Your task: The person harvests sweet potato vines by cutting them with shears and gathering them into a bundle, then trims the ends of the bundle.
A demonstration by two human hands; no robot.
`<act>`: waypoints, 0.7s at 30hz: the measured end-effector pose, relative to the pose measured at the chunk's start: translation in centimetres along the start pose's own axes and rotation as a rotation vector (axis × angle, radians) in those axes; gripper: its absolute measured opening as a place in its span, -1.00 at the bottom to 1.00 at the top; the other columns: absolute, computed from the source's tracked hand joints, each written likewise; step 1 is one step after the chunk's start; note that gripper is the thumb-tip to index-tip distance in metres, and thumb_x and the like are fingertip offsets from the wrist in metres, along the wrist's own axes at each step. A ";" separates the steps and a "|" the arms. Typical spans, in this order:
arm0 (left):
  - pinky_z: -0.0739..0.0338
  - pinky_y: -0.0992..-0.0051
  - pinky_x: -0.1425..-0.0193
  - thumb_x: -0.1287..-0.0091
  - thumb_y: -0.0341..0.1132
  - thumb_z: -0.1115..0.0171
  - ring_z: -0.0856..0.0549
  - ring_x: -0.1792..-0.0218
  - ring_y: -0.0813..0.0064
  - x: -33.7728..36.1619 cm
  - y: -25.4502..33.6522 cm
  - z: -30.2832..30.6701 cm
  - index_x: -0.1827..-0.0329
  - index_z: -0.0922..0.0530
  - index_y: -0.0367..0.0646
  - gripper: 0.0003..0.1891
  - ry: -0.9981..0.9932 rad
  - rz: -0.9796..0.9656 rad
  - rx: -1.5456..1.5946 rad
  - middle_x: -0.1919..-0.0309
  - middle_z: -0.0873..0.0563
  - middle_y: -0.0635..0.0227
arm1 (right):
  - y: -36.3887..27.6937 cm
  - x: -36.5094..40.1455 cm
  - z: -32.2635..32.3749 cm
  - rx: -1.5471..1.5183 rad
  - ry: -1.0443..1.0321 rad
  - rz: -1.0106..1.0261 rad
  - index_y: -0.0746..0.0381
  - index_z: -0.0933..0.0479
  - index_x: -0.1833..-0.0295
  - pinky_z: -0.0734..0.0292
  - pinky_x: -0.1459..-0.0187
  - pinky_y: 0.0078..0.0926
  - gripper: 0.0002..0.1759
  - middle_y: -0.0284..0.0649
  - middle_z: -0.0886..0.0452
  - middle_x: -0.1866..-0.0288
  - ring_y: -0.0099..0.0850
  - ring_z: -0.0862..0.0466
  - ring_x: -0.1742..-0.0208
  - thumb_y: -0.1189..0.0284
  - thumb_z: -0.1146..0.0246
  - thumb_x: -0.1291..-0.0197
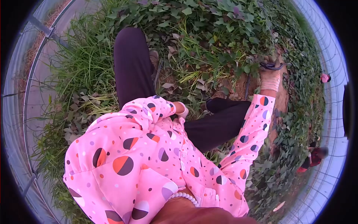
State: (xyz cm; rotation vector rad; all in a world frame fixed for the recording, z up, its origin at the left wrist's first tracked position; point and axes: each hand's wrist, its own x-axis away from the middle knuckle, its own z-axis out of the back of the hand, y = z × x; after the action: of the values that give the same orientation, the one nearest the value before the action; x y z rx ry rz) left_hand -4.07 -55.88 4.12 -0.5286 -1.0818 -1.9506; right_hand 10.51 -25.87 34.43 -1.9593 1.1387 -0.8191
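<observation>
My right hand, in a pale, soiled glove, is stretched out at the upper right over bare soil beside the vines. Its fingers are closed round the dark handles of scissors, whose tip points right. My left hand, with a pale glove showing at the wrist, rests near my lap between the pink sleeve and my dark trousers; its fingers are hidden. Green leafy vines lie in front of my knees, with yellowish stems and some wilted leaves among them.
Grass grows at the left beside a pale path and a curved metal frame. A netted, translucent wall bends round the right side. Another person is at the far right, and a pink shape shows farther up.
</observation>
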 end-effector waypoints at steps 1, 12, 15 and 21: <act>-0.57 0.23 0.01 -0.19 -0.14 -0.21 -0.71 0.12 0.13 -0.3 -0.4 -0.2 0.08 -0.68 -0.30 -0.59 0.007 -0.007 0.012 0.18 -0.75 0.10 | 0.1 -0.1 -0.3 0.043 0.028 0.026 0.23 -0.49 0.01 -0.30 0.56 -0.53 -0.57 -0.19 -0.66 0.22 -0.40 -0.58 0.36 0.06 -0.16 -0.30; -0.56 0.22 0.05 -0.22 -0.05 -0.13 -0.70 0.16 0.09 17.9 -4.8 16.3 0.12 -0.66 -0.34 -0.53 0.538 0.233 0.194 0.16 -0.73 0.05 | 1.4 2.2 -7.8 0.597 0.085 0.147 0.28 -0.49 -0.10 -0.39 0.37 -0.54 -0.48 -0.19 -0.68 0.12 -0.43 -0.62 0.30 0.03 -0.11 -0.34; -0.56 0.17 0.06 -0.22 -0.06 -0.11 -0.71 0.22 0.11 24.5 -10.1 22.9 0.16 -0.65 -0.35 -0.55 0.791 0.396 0.156 0.25 -0.73 0.05 | -2.1 1.5 -7.0 1.144 -0.053 0.408 0.31 -0.45 -0.18 -0.51 0.16 -0.46 -0.50 -0.15 -0.66 0.01 -0.38 -0.63 0.14 0.12 -0.12 -0.37; -0.57 0.20 0.00 -0.15 -0.06 -0.18 -0.71 0.14 0.00 36.9 -13.9 21.8 0.15 -0.68 -0.24 -0.58 1.215 0.505 0.140 0.18 -0.72 -0.05 | -6.3 4.7 -8.5 2.112 -0.101 0.719 0.32 -0.31 -0.28 -0.58 -0.03 -0.42 -0.55 -0.11 -0.60 -0.12 -0.29 -0.64 -0.12 0.42 -0.19 -0.34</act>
State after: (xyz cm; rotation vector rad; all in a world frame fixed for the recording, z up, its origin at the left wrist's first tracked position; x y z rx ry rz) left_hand -37.21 -50.40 34.13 0.4300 -0.2347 -1.3174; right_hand 8.47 -30.10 45.06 0.1766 0.2659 -0.7828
